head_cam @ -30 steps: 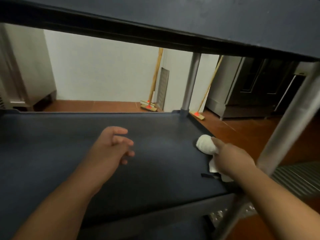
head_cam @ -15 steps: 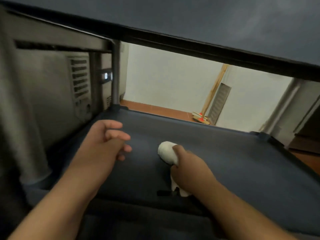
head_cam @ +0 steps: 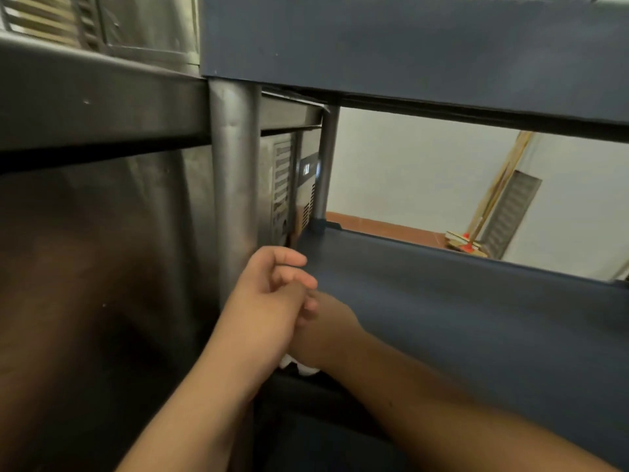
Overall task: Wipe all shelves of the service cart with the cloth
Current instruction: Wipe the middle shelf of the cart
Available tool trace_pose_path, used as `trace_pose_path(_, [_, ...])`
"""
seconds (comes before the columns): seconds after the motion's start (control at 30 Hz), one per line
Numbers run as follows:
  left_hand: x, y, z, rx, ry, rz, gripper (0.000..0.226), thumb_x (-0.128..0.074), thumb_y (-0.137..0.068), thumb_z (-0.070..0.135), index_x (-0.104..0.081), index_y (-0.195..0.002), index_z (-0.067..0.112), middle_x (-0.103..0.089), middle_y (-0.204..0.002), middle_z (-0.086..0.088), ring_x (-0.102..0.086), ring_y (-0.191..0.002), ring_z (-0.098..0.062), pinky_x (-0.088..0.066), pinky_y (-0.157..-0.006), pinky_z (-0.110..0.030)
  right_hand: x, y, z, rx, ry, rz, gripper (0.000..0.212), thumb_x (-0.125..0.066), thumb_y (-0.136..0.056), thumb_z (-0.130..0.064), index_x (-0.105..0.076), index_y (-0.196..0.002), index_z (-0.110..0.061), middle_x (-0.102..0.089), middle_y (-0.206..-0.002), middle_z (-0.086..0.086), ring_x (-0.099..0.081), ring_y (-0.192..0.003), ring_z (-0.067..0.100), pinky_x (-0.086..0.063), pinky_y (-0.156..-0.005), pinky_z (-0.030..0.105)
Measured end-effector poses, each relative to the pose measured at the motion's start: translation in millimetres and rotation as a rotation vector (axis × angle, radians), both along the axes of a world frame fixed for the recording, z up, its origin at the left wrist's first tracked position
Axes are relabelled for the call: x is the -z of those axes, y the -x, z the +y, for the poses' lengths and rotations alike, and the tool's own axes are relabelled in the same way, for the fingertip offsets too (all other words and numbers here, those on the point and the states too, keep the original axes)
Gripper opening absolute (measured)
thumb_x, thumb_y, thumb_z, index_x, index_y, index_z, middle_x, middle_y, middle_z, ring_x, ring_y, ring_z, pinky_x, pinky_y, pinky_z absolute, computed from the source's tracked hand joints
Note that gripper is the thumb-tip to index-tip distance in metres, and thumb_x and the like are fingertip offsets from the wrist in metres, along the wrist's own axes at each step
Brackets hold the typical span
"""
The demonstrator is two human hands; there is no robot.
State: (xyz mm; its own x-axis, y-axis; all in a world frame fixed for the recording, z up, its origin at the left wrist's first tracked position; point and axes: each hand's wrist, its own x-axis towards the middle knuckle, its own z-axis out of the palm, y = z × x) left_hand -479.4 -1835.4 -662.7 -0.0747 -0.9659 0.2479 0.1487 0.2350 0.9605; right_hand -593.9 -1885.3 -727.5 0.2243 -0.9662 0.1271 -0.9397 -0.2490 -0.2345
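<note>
The dark blue middle shelf [head_cam: 476, 321] of the service cart stretches from centre to right, with the upper shelf [head_cam: 408, 49] overhead. My right hand [head_cam: 326, 332] sits at the shelf's near left corner and grips the white cloth [head_cam: 301, 366], of which only a small piece shows beneath the wrist. My left hand [head_cam: 269, 301] lies over and in front of the right hand, fingers loosely curled, holding nothing that I can see. It hides most of the right hand's fingers.
A steel cart leg [head_cam: 233, 185] rises just left of my hands, and another leg [head_cam: 326, 165] stands at the far corner. A stainless appliance with vents [head_cam: 282, 185] fills the left side. Brooms [head_cam: 476, 233] lean on the white wall beyond.
My right hand has slid the cloth leftward across the shelf to its left corner, meeting my left hand. The view has swung left toward the steel leg and appliance.
</note>
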Motion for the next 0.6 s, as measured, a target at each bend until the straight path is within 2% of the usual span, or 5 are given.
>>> trace_pose_path(0.07, [1.1,8.7,1.2,0.003,-0.010,0.020,0.034,-0.042,-0.085,-0.016,-0.056,-0.097,0.012,-0.065,-0.069,0.000,-0.060,-0.056,-0.012,-0.045,-0.053,-0.029,-2.7,17.4,4.3,0.059,0.007,0.092,0.034,-0.049,-0.095,-0.033,-0.045,-0.129,-0.030,-0.048,-0.126,0.002,-0.055,-0.114,0.029,-0.050,-0.085,0.042])
trace_pose_path(0.13, [2.3,26.5,3.6,0.012,-0.021,0.032,0.033,-0.044,-0.086,-0.014,-0.056,-0.097,0.014,-0.065,-0.067,0.001,-0.060,-0.056,-0.011,-0.046,-0.054,-0.030,-4.0,49.9,19.2,0.167,-0.018,0.124,0.049,-0.053,-0.097,-0.031,-0.033,-0.141,-0.035,-0.046,-0.125,0.001,-0.054,-0.110,0.029,-0.047,-0.078,0.040])
trace_pose_path(0.23, [7.9,69.6,11.4,0.048,-0.024,-0.006,0.031,-0.044,-0.086,-0.013,-0.056,-0.100,0.013,-0.065,-0.068,-0.001,-0.060,-0.055,-0.012,-0.045,-0.053,-0.030,-3.0,113.6,56.2,0.240,0.019,0.129,0.068,-0.056,-0.095,-0.031,-0.019,-0.152,-0.042,-0.046,-0.132,-0.001,-0.055,-0.112,0.029,-0.051,-0.084,0.044])
trace_pose_path(0.33, [16.0,123.5,25.6,0.097,-0.012,-0.073,0.030,-0.045,-0.087,-0.010,-0.055,-0.098,0.016,-0.068,-0.070,0.002,-0.061,-0.057,-0.013,-0.046,-0.055,-0.031,-2.5,191.0,95.9,0.312,0.016,0.113,0.063,-0.046,-0.099,-0.034,-0.017,-0.154,-0.043,-0.045,-0.135,-0.002,-0.055,-0.113,0.029,-0.052,-0.085,0.044])
trace_pose_path(0.6, [27.5,282.0,79.9,0.266,0.006,-0.119,0.030,-0.049,-0.089,-0.008,-0.056,-0.100,0.019,-0.068,-0.079,0.000,-0.065,-0.064,-0.016,-0.048,-0.057,-0.032,-6.2,404.6,234.2,0.689,0.039,0.196,0.061,-0.047,-0.097,-0.044,-0.021,-0.152,-0.048,-0.048,-0.136,-0.006,-0.060,-0.111,0.027,-0.052,-0.084,0.041])
